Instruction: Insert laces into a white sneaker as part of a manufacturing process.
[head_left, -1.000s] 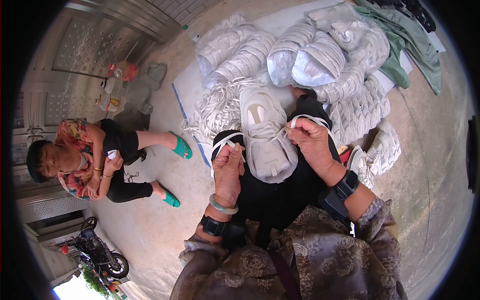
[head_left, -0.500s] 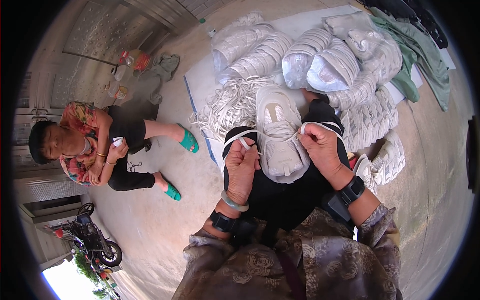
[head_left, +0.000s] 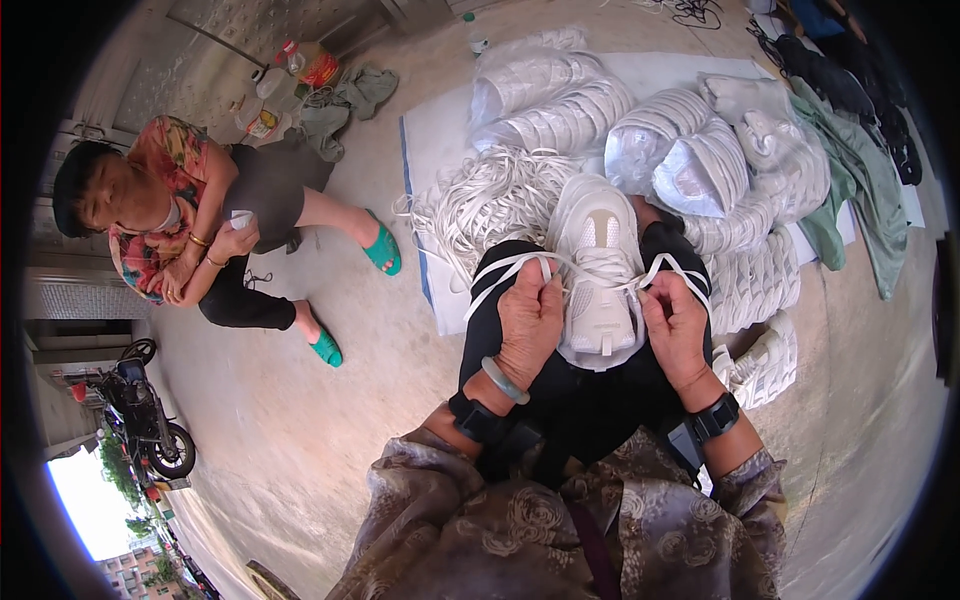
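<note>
A white lace-up sneaker [head_left: 600, 325] rests on my dark-trousered lap, its toe pointing away from me. My left hand [head_left: 530, 325] is closed on one end of the white shoelace [head_left: 508, 268], just left of the shoe. On the other side my right hand [head_left: 677, 325] pinches the lace near the eyelets, thumb against fingers. A slack bend of lace rises above that hand and trails over my right knee. The laces run crisscross over the tongue, and both ends come out at its upper part.
Beyond my knees, a heap of loose white laces [head_left: 495, 205] lies on a pale sheet [head_left: 425, 185] beside plastic-wrapped rows of white shoes [head_left: 565, 110]. More sneakers [head_left: 765, 365] stand right. A person [head_left: 190, 215] sits at left; green cloth [head_left: 850, 200] lies far right.
Both hands have come closer to the shoe. The lace on the right, drawn outward before, now hangs in a slack bend. The whole view has shifted, with the shoe farther right.
</note>
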